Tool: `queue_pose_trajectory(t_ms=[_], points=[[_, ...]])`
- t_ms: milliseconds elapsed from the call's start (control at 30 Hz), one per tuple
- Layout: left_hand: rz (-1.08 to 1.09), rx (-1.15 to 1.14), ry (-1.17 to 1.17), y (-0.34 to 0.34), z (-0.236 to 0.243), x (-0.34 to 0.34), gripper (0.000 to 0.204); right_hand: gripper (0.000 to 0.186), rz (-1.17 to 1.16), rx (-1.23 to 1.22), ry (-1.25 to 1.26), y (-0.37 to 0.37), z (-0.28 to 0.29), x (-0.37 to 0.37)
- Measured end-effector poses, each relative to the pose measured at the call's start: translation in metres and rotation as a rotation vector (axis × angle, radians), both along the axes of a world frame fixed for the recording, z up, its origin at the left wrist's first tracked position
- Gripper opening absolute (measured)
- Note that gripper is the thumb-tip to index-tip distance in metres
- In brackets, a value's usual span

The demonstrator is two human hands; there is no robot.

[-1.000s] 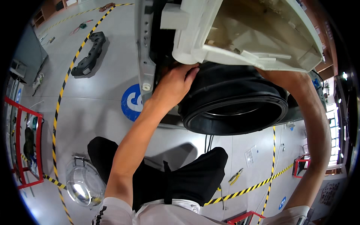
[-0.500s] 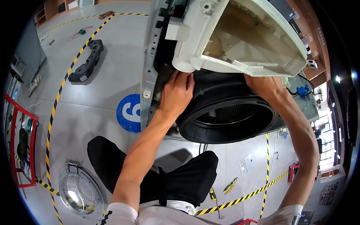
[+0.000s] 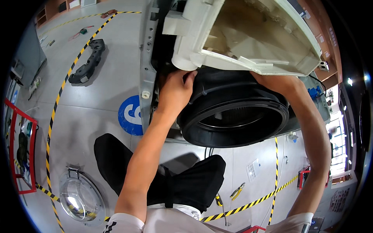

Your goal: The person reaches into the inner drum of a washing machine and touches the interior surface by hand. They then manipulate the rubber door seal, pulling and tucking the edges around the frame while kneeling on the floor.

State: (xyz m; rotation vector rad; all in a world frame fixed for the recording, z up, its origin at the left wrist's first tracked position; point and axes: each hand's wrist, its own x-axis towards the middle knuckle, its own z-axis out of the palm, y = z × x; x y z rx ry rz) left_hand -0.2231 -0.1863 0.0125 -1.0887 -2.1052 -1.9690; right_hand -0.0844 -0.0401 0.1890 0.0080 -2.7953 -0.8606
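Note:
In front of me stands an opened washing machine with a black rubber door gasket (image 3: 233, 134) round its drum opening. Above it sits a white plastic detergent drawer housing (image 3: 223, 64), stained brown inside. My left hand (image 3: 176, 91) is at the gasket's upper left, just below the housing's round spout. Its fingers are curled, and their tips and whatever they hold are hidden. Over the gasket's upper right, my right hand (image 3: 278, 83) reaches in beneath the housing. The fingers of that hand are out of sight behind the housing and gasket.
The machine's metal side frame (image 3: 147, 70) rises left of my left hand. On the floor lie a round glass door (image 3: 79, 198), a dark curved counterweight (image 3: 89, 64) and yellow-handled pliers (image 3: 237, 191). A red-framed cart (image 3: 23, 147) stands far left.
The machine appears slightly further left and higher in view. My left hand's thumb has lifted away from its fingers a little. My right hand has slid slightly further under the housing.

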Motion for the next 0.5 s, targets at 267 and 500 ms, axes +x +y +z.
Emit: queue_pose_trajectory(t_ms=[267, 500], points=[[0.088, -0.028, 0.066, 0.000, -0.002, 0.005, 0.022, 0.024, 0.085, 0.059, -0.085, -0.002, -0.009, -0.011], [0.053, -0.036, 0.030, 0.001, 0.005, 0.007, 0.021, 0.029, 0.074, -0.110, 0.028, -0.008, -0.016, -0.021]])
